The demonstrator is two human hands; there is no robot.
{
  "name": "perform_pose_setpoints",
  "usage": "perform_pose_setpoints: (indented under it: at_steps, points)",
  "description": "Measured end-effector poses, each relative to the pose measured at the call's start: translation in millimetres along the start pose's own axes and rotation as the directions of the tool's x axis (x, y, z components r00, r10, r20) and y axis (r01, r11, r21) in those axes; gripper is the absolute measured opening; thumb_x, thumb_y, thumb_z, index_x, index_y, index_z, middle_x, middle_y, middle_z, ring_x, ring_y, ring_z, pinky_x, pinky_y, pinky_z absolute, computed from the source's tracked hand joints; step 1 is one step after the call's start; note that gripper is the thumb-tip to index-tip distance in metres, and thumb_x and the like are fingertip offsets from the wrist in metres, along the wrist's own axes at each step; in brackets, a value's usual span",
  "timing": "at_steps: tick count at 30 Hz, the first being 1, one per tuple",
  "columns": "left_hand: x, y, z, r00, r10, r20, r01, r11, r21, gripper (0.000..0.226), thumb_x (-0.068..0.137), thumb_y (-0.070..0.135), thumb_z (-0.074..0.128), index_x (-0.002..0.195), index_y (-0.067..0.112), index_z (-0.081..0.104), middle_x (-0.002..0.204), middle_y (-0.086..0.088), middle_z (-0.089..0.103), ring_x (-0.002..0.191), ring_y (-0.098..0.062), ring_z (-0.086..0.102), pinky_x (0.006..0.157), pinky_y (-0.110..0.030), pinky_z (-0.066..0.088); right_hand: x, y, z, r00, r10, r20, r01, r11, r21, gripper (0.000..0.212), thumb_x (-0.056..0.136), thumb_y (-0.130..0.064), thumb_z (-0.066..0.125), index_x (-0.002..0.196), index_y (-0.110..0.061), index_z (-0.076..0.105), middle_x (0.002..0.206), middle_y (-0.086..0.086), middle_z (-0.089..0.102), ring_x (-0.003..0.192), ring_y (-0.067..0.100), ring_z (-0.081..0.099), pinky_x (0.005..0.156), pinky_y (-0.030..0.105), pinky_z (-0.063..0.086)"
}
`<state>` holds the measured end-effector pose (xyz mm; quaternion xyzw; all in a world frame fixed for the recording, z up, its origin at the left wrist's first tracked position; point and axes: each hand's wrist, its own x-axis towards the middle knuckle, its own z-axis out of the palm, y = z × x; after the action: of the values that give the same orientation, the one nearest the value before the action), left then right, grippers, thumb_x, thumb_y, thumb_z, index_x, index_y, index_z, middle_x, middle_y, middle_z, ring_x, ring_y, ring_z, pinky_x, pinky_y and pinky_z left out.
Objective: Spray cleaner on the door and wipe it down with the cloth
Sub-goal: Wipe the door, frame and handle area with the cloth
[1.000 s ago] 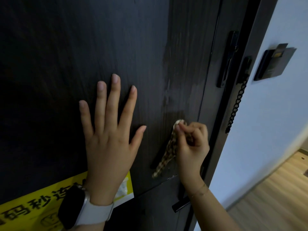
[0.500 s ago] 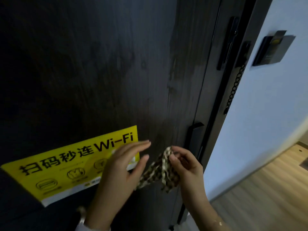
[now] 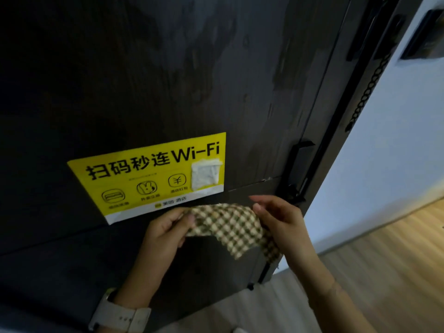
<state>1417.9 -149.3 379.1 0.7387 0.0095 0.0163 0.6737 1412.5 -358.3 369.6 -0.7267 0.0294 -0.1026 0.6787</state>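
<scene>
The dark wood-grain door (image 3: 168, 80) fills most of the view, with wet streaks on its upper middle. A checked brown-and-cream cloth (image 3: 228, 227) is stretched between both hands just below a yellow Wi-Fi sticker (image 3: 149, 179). My left hand (image 3: 165, 234) pinches the cloth's left end; a white watch sits on that wrist. My right hand (image 3: 278, 222) holds the right end, and the rest of the cloth hangs down under it. No spray bottle is in view.
A black door handle and lock plate (image 3: 296, 174) sit at the door's right edge, with a security chain (image 3: 367, 92) hanging above. A dark card holder (image 3: 425, 34) is on the white wall. Wooden floor (image 3: 384, 272) lies to the lower right.
My left hand left the door face and took the cloth's other end. Both hands dropped below the yellow sticker, and the cloth is now spread between them. The view tilted downward.
</scene>
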Motion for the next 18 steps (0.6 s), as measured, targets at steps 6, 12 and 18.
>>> perform_pose_setpoints:
  at_steps: [6, 12, 18]
  points:
    - [-8.9, 13.4, -11.3, 0.999, -0.032, -0.032, 0.028, 0.991, -0.128, 0.019, 0.096, 0.017, 0.051, 0.086, 0.022, 0.067, 0.071, 0.019, 0.071, 0.073, 0.005, 0.064, 0.06, -0.007, 0.047, -23.2, 6.4, 19.0, 0.946, -0.028, 0.324, 0.041, 0.999, -0.033, 0.028, 0.094, -0.033, 0.058, 0.118, -0.021, 0.065, 0.092, -0.01, 0.068, 0.091, 0.005, 0.063, 0.077, 0.014, 0.047]
    - [-10.8, 9.5, -31.7, 0.994, 0.034, -0.106, -0.038, 0.999, -0.038, 0.051, 0.092, 0.037, 0.058, 0.087, -0.013, 0.062, 0.081, -0.02, 0.065, 0.08, -0.018, 0.059, 0.072, -0.03, 0.043, -28.0, 14.5, 20.4, 0.848, -0.132, 0.513, 0.285, 0.93, -0.232, 0.067, 0.07, -0.024, 0.086, 0.124, -0.039, 0.048, 0.085, -0.013, 0.051, 0.077, 0.009, 0.055, 0.069, 0.03, 0.047]
    - [-16.2, 4.2, -32.9, 0.991, -0.104, -0.08, 0.098, 0.992, -0.079, 0.029, 0.091, 0.034, 0.058, 0.08, 0.011, 0.072, 0.064, 0.012, 0.07, 0.061, 0.004, 0.061, 0.054, -0.015, 0.044, -28.0, 36.5, 43.8, 0.87, -0.335, 0.362, 0.413, 0.896, -0.162, 0.017, 0.09, -0.025, 0.065, 0.079, -0.013, 0.067, 0.084, -0.006, 0.062, 0.08, 0.008, 0.061, 0.073, 0.019, 0.045]
